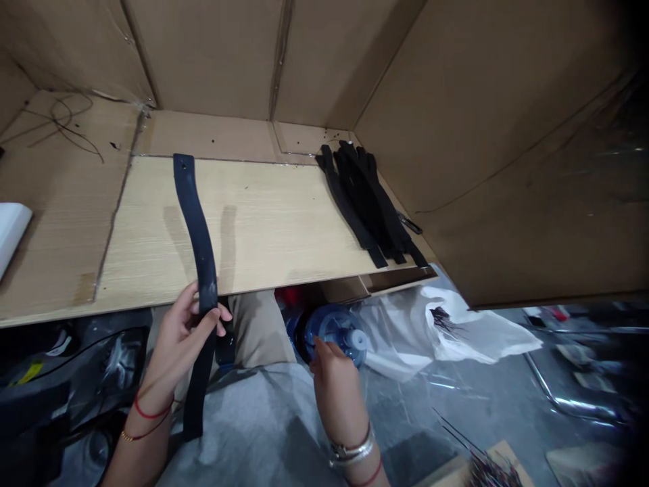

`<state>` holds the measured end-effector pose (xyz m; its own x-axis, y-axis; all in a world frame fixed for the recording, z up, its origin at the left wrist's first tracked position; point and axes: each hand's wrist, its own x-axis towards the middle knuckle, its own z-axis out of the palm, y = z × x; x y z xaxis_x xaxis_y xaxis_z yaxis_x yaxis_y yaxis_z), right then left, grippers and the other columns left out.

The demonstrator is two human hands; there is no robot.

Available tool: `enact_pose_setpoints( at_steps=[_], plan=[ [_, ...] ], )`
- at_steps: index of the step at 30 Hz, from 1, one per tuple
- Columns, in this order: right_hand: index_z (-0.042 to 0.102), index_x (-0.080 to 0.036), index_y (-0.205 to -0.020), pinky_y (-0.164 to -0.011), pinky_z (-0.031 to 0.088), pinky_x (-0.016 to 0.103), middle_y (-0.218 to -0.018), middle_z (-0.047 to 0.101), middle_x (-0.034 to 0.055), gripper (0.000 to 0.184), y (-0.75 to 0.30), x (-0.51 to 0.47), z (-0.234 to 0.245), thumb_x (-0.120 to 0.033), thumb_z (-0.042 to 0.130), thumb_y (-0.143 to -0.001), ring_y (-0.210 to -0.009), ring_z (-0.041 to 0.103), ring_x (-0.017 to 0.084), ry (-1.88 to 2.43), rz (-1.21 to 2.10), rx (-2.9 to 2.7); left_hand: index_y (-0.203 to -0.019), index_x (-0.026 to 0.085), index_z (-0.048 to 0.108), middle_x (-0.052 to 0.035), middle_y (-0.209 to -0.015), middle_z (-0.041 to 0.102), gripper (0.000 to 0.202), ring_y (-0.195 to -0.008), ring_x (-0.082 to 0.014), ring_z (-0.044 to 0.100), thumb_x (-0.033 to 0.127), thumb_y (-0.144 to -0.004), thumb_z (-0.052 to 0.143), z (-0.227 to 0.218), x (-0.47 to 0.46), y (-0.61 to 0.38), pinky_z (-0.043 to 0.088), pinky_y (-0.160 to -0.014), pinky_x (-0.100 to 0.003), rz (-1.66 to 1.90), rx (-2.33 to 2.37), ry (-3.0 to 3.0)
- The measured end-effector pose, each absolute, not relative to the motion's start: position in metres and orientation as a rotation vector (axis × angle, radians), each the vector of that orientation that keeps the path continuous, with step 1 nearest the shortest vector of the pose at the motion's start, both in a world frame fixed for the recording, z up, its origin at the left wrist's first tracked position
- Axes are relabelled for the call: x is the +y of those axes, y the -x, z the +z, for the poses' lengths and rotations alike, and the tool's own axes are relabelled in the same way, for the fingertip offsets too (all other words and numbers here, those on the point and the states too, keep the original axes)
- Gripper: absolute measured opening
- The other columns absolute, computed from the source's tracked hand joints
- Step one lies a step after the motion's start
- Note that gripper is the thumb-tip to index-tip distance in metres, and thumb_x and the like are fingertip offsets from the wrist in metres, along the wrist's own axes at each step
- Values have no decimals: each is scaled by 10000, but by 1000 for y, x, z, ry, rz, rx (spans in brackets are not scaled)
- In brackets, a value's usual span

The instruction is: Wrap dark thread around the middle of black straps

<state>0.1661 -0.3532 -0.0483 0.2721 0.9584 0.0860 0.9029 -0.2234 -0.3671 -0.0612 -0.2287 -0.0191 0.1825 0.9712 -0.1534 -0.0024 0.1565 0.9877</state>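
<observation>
My left hand (pixel 190 331) is closed around a long black strap (pixel 195 223), thumb on top and fingers behind it. The strap's far end, with a small hole in it, lies on the pale wooden board. Its near end hangs over the table edge toward my lap. My right hand (pixel 337 379) is held above the floor, to the right of my lap and apart from the strap. Its fingers are curled together, and whatever they may hold is hidden. A pile of black straps (pixel 362 203) lies at the right end of the board.
Cardboard walls (pixel 213 54) enclose the pale board (pixel 274 216) at the back and right. A loose thin wire (pixel 61 122) lies at the far left, above a white object (pixel 13 230). Below the edge stand a blue water bottle (pixel 332 328) and a white sack (pixel 405 338).
</observation>
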Motion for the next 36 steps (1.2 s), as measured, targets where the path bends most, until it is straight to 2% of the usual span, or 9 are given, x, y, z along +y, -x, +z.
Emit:
enact_pose_setpoints(
  at_steps=[6,10,14,18,22,25,28,33,36],
  plan=[
    [671,-181,-1155,-646,560,294,-926,775,95,285,-167,-362,-20,-253,494,-945,-717,745,216,2085,-108,-1372,-1263,190,498,-26,-806,701,455,-601,-131,622,353,-869,657,-22,-230,62,504,-583,-239,961,1116,-1173],
    [712,-187,-1071,-482,462,355,-654,744,94,410,-200,-360,-11,-449,432,-927,-538,693,289,2408,-73,-1335,-1262,192,502,-19,-803,695,416,-588,-121,614,325,-887,621,-22,-232,55,502,-583,-235,963,1171,-1167],
    [702,-183,-1059,-550,451,382,-649,714,120,447,-230,-350,-8,-498,429,-897,-589,669,308,2500,-150,-1047,-1288,204,503,-24,-803,701,412,-586,-132,628,263,-889,586,-24,-247,36,502,-568,-239,960,1233,-1169],
    [639,-179,-1082,-698,525,366,-936,704,142,479,-208,-327,-14,-584,562,-838,-799,667,262,1962,483,-959,-1262,185,555,-52,-779,690,381,-611,-161,626,225,-884,576,-25,-272,6,508,-566,-265,1019,1111,-1236],
    [635,-190,-1173,-838,535,388,-1175,665,163,631,-156,-304,-23,-701,433,-864,-1042,639,285,1371,1365,-952,-1284,188,557,-61,-877,711,422,-676,-170,644,145,-864,545,-16,-300,-12,554,-722,-315,964,1065,-1375],
    [686,-200,-833,-763,518,287,-869,691,63,334,-125,-288,-21,-525,611,-855,-846,637,197,1132,1509,-890,-1451,185,406,-131,-1247,651,558,-1048,-239,658,174,-903,515,-13,-327,0,502,-985,-393,895,1010,-1479],
    [566,-193,-671,-476,382,206,-548,525,-23,290,-104,-265,-15,-399,654,-854,-491,473,95,966,1697,-863,-1569,255,155,-120,-1599,287,730,-1452,-283,311,296,-947,535,-17,-365,32,290,-1183,-441,837,909,-1580],
    [566,-168,-728,-396,151,187,-463,363,-88,273,-76,-220,-12,-391,689,-824,-379,278,34,980,1967,-1090,-1497,305,374,-100,-1530,412,635,-1417,-329,356,429,-911,585,-16,-442,115,350,-1120,-490,1198,1147,-1373],
    [640,-138,-846,-406,122,187,-514,385,-86,261,-58,-201,-12,-377,730,-793,-408,275,24,1041,2076,-1362,-1001,267,779,-38,-1003,749,304,-958,-281,686,495,-834,667,-17,-483,175,512,-915,-400,982,1045,-1091]
  ],
)
